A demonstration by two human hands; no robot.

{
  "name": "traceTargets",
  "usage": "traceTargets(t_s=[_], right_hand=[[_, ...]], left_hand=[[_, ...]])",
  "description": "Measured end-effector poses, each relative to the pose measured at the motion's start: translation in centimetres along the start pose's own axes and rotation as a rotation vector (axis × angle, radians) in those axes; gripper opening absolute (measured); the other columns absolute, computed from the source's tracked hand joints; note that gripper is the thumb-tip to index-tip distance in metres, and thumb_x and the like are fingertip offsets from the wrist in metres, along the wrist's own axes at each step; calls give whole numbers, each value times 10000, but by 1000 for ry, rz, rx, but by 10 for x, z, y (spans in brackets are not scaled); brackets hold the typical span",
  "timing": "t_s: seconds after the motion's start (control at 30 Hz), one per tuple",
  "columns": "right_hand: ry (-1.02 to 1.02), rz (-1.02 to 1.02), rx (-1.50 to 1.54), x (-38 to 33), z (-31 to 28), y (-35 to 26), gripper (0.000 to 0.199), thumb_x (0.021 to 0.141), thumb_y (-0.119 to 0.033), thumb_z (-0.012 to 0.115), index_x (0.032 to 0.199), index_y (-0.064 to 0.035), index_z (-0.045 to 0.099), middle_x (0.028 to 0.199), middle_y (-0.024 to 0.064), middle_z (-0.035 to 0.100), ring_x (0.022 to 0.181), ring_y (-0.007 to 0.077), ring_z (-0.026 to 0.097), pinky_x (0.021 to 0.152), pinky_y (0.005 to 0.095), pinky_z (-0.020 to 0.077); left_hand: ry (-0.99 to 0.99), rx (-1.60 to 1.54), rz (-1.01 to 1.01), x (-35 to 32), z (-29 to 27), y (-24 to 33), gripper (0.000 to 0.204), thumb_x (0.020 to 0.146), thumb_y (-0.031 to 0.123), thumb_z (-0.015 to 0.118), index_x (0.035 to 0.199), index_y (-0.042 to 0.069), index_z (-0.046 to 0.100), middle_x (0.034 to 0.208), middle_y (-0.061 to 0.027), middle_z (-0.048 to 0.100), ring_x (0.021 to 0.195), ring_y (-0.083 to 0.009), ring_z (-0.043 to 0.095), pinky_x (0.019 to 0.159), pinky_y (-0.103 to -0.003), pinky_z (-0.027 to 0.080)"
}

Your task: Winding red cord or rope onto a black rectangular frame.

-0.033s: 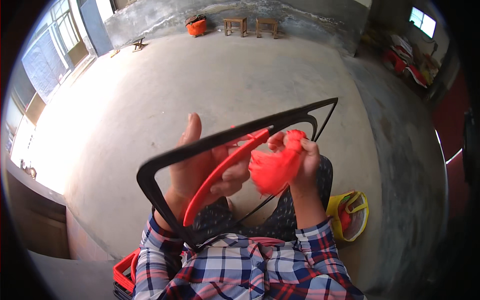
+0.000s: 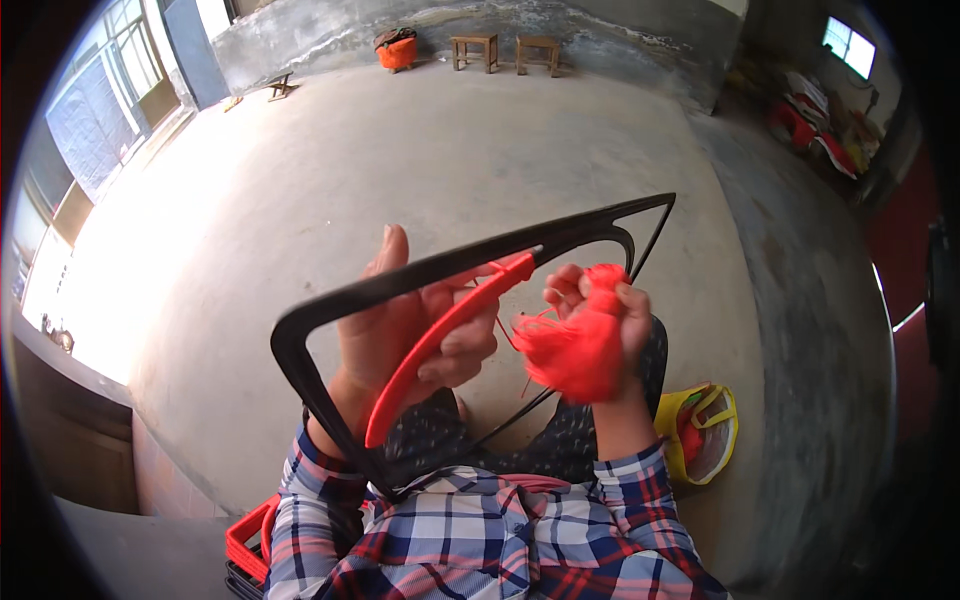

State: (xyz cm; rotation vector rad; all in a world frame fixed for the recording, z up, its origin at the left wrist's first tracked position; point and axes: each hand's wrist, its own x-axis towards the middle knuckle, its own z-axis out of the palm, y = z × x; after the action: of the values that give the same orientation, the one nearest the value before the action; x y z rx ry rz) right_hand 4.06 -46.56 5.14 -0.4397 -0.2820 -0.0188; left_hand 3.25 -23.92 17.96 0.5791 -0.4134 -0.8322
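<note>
Some of right hand point(image 2: 634, 322) behind yarn point(image 2: 575, 355)

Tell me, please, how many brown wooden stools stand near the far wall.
2: one stool just right of the orange container, and another stool further right.

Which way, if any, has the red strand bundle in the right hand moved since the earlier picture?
Yes: the red strand bundle has shifted slightly rightward and toward the person, closer to the yellow bag on the floor.
</note>
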Motion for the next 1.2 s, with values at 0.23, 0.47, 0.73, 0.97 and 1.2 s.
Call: traceTargets(t_s=[0.23,0.47,0.73,0.97,1.2], right_hand=[[-326,-189,332,-25,28,-57,301,1016,-365,418,1037,-66,434,812,46,601,749,142,616,819,406,464],[-353,-164,329,-68,-13,-77,379,1063,-405,304,1054,-41,409,627,54,524,454,140,510,611,325,482],[-107,34,82,-96,-23,-40,521,1041,-513,296,1103,-26,473,580,26,469,399,128,364,485,290,364],[221,61,-21,-49,-20,-11,349,1014,-324,435,1251,-77,507,1082,144,652,968,298,636,854,494,522],[-571,32,-1055,-20,119,-32,634,801,-73,744,1358,33,461,990,145,716,958,192,697,916,325,501]], left_hand=[[-31,-1,56,-14,-29,13,647,952,460,520,1393,-4,430,683,-34,450,465,-77,348,386,-180,302],[121,150,207,-29,-54,21,524,950,269,617,1375,1,466,599,13,430,406,-41,367,375,-167,326],[213,300,229,-42,-65,27,502,980,254,561,1391,-1,428,604,20,421,408,-40,368,370,-174,304],[190,238,199,-27,-52,16,513,989,317,553,1397,23,450,629,16,429,473,-47,359,411,-178,318],[32,6,21,-4,-23,6,794,952,655,375,1427,20,421,704,-40,511,474,-98,397,395,-214,259]])
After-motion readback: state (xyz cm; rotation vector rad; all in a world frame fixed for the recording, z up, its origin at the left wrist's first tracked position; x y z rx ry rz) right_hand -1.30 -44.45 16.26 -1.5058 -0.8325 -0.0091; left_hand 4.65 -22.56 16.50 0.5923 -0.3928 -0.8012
